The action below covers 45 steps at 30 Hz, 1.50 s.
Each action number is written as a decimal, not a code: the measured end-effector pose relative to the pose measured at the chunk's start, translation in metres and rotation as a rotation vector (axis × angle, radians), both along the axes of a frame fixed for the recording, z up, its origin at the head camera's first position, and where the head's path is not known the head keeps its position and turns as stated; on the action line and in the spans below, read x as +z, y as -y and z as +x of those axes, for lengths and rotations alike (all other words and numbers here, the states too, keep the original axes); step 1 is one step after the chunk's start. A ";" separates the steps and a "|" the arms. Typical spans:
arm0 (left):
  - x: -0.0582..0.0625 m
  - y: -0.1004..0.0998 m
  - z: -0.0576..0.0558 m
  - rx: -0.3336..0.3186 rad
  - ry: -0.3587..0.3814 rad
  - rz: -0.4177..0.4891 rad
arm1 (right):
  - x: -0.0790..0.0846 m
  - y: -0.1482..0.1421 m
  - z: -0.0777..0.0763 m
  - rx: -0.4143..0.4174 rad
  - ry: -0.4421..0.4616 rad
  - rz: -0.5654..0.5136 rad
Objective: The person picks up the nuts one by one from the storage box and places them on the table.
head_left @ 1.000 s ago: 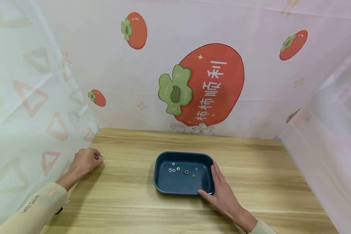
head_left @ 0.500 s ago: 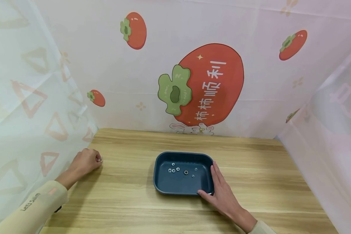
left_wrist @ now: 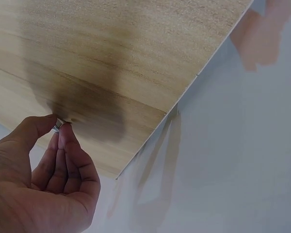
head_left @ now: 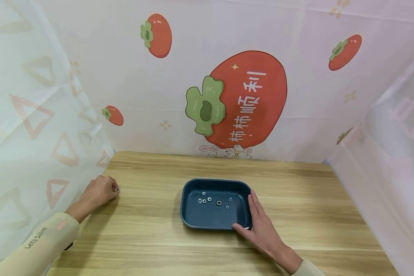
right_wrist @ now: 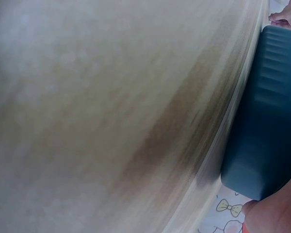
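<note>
At the table's left side, my left hand pinches a small silvery metal nut between thumb and forefinger, close over the wood. Its other fingers are curled in behind, as the left wrist view shows. A dark blue rectangular tray stands mid-table with several small nuts lying flat inside, among them a larger, darker nut. My right hand rests against the tray's right end, fingers straight along the wall and thumb at the near right corner. In the right wrist view, the tray's outer side shows beside part of that hand.
The wood-grain table meets a white backdrop printed with persimmons at its far edge. Thin white sheets, like the left sheet, hang along both sides, the left one close beside my left arm.
My left hand has shifted only slightly, its fingertips turning a little downward with the nut still pinched. The right hand and the tray hold their places.
</note>
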<state>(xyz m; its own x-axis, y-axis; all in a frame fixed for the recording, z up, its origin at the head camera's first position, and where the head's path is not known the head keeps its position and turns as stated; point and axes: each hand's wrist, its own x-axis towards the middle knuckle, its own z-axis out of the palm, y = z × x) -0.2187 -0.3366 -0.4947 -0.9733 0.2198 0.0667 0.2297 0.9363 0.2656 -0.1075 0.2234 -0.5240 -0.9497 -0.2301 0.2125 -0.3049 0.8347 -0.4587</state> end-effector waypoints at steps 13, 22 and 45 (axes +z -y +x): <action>0.001 0.001 -0.001 -0.015 0.021 0.005 | 0.000 -0.001 0.000 -0.001 0.010 -0.005; 0.010 0.000 -0.002 -0.005 0.038 -0.005 | 0.000 -0.001 0.000 -0.003 0.006 0.000; 0.053 -0.053 -0.009 -0.106 -0.074 0.021 | 0.001 0.001 0.002 -0.010 0.019 0.013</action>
